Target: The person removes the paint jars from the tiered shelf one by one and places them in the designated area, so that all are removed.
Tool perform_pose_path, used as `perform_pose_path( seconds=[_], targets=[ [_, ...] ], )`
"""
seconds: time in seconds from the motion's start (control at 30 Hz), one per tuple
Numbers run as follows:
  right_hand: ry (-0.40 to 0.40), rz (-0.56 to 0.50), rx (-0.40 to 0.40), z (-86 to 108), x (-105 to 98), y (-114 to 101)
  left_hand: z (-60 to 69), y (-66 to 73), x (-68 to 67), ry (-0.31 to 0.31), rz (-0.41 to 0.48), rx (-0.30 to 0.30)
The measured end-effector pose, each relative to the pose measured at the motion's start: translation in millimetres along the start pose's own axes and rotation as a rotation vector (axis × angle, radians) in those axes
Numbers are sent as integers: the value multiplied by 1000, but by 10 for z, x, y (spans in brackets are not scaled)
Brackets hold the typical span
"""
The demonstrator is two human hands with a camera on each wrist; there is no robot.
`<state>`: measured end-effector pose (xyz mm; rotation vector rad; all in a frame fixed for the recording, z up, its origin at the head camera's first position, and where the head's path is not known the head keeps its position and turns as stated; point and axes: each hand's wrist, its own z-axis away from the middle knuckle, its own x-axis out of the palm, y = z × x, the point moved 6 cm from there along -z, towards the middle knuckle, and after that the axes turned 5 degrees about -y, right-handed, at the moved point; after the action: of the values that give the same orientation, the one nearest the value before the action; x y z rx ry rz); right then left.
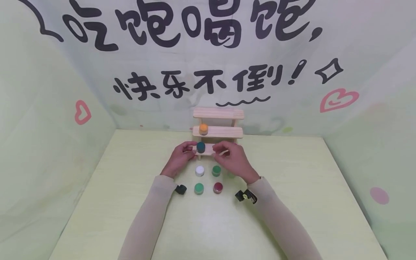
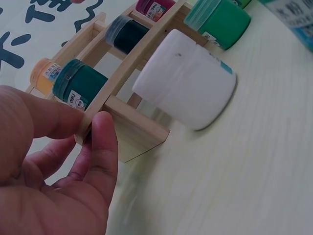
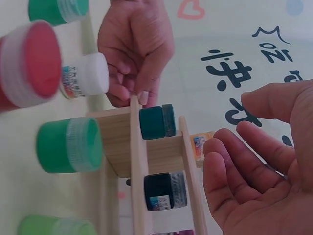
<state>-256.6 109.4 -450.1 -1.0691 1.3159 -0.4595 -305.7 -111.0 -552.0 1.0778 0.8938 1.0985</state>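
A small three-step wooden rack (image 1: 218,114) stands on the table. My left hand (image 1: 180,156) pinches the left end of its lowest shelf between thumb and fingers. Just beside those fingers a teal paint jar (image 2: 80,84) sits on that shelf. A dark paint jar (image 3: 165,192) stands farther along it, with part of a magenta jar (image 2: 154,8) beyond. My right hand (image 1: 234,159) hovers by the shelf's right side, fingers loosely bent and apart from the thumb, holding nothing; it hides the jars behind it in the head view. An orange jar (image 1: 203,129) is on the middle step.
On the table before the rack stand a white jar (image 1: 199,170), a green jar (image 1: 216,170), a mint green jar (image 1: 199,188) and a red jar (image 1: 218,187). A light green jar (image 3: 56,226) is partly hidden by my right arm. Printed cloth walls surround the table.
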Motion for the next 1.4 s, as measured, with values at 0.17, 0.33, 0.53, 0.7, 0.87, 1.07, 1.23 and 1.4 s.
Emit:
perform_pose_path(
  seconds=[0.17, 0.33, 0.53, 0.7, 0.87, 1.07, 1.23, 1.4],
  targets=[
    [57, -21, 12, -139, -76, -82, 12, 18, 17, 2, -16, -4],
    [93, -30, 25, -264, -112, -103, 21, 20, 22, 2, -16, -9],
    [112, -29, 70, -402, -152, -102, 35, 5, 29, 0, -30, -30],
    [106, -26, 80, -516, -151, -94, 31, 10, 33, -6, -23, -19],
    [94, -19, 105, -588, -123, -74, 14, 6, 21, -11, -26, -13],
    [87, -20, 102, -648, -82, -30, 12, -14, 8, -16, -24, -15],
    [85, -25, 95, -692, -64, -4, 6, -8, 19, -24, -9, 0],
    [82, -50, 84, -738, -42, 1, 4, 0, 25, -31, 11, 25]
  ],
)
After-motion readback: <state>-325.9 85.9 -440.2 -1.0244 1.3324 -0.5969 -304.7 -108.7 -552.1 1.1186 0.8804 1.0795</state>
